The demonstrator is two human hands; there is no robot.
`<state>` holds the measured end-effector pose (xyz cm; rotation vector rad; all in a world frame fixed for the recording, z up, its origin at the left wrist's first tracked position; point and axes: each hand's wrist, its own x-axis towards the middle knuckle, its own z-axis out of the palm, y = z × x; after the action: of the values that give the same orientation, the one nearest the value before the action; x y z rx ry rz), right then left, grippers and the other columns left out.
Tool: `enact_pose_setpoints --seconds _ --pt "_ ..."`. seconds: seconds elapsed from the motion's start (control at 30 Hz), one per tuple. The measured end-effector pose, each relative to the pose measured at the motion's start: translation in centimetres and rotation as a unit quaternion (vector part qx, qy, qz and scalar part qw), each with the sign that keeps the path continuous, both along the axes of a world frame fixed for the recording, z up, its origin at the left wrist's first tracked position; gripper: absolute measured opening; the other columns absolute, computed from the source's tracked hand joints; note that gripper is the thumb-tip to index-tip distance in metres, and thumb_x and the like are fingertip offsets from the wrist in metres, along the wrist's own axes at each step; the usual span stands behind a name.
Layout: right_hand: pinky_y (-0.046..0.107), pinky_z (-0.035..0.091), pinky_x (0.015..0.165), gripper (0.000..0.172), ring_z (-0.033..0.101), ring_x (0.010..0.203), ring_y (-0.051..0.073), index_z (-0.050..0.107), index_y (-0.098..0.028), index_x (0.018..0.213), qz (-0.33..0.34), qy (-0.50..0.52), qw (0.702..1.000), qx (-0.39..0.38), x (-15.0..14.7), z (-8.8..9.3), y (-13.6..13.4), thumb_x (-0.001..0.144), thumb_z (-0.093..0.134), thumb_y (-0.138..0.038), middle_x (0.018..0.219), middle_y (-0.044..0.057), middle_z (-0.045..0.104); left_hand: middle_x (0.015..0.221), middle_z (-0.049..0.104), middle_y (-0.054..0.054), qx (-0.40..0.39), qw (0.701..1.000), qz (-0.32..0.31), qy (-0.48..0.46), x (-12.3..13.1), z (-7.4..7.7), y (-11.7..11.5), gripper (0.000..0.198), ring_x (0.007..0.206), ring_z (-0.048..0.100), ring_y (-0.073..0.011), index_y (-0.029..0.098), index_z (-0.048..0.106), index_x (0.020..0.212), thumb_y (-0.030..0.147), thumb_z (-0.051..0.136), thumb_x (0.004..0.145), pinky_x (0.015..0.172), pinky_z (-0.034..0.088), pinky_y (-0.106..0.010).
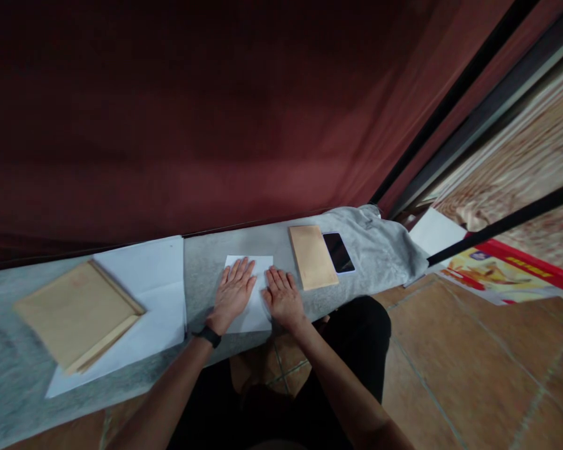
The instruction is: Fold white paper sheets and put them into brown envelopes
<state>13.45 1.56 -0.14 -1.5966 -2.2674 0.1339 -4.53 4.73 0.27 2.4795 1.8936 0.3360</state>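
Observation:
A white sheet of paper (251,319) lies on the grey cloth-covered bench in front of me. My left hand (233,294) rests flat on its left part, fingers stretched out, with a dark band on the wrist. Across the sheet's right edge lies my right hand (284,297), also flat with its fingers extended. Neither hand grips anything. Just right of my right hand is a brown envelope (313,256), lying flat and apart from the paper.
Beside the envelope sits a phone (339,252) with a dark screen. Left on the grey bench cover (199,269), several brown envelopes (79,306) lie on large white sheets (162,300). A dark red curtain (244,125) hangs behind. A printed red-and-yellow box (502,269) is on the tiled floor, right.

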Motion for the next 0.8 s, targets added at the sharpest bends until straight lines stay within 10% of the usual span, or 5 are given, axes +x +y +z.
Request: enact_pose_setpoints --seconds 0.8 --pt "0.045 0.025 0.123 0.059 0.034 0.149 0.028 0.043 -0.015 0.152 0.068 0.001 0.998 0.008 -0.9 -0.5 3.9 0.105 0.042 -0.049 0.161 0.014 0.037 0.158 0.042 -0.016 0.038 0.999 0.026 0.001 -1.2 0.0 1.2 0.061 0.145 0.040 -0.0335 0.014 0.043 0.152 0.040 0.022 0.101 0.113 0.035 -0.055"
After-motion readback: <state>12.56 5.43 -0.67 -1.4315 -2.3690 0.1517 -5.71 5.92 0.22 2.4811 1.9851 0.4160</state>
